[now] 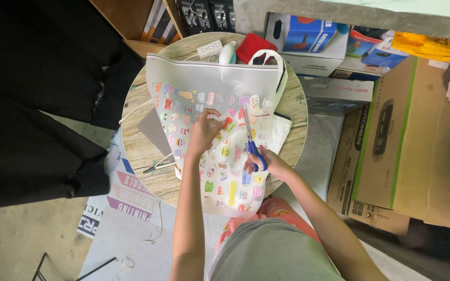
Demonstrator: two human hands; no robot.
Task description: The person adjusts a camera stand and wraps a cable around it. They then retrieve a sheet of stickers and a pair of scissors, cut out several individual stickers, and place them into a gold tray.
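A large translucent sticker sheet (204,88) covered with several small colourful stickers lies across a round wooden table (141,145). My left hand (202,132) pinches the sheet near its middle. My right hand (266,162) grips blue-handled scissors (253,151), whose blades point up into the sheet beside my left hand's fingers. A white tote bag (277,127) lies under the sheet's right side.
A white power strip (209,48), a white mouse-like device (227,53) and a red cloth (255,46) sit at the table's far edge. Cardboard boxes (417,140) stack on the right. Black fabric (32,104) hangs on the left. A printed banner (126,200) lies on the floor.
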